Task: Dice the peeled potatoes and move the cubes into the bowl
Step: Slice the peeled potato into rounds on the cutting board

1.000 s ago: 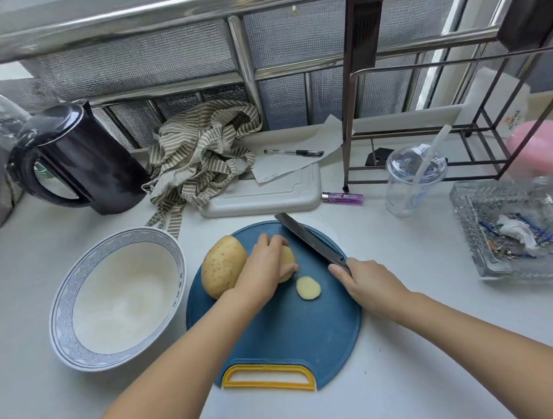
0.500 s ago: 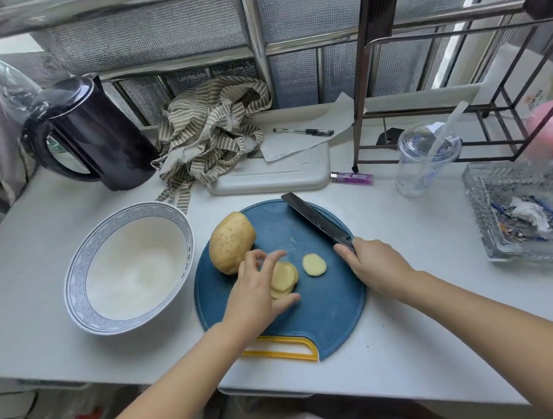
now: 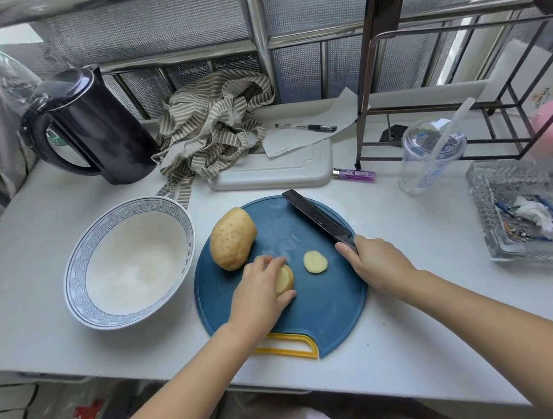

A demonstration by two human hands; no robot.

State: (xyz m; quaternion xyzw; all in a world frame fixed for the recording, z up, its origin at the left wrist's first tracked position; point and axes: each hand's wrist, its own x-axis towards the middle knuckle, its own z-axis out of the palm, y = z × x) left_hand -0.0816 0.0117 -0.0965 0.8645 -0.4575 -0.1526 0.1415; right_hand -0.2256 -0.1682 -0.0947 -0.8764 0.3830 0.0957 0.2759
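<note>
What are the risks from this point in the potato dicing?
1. The left hand grips a small potato piece, so its fingers would sit close to any cut by the knife in the right hand.
2. The whole potato lies loose on the cutting board beside that hand and may roll if nudged.

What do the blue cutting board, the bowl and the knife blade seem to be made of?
Cutting board: likely plastic, matte blue with a moulded yellow handle insert. Bowl: probably glazed ceramic, glossy white with a blue patterned rim. Knife blade: dark and matte, perhaps coated steel or ceramic; the look leaves it open.
</note>
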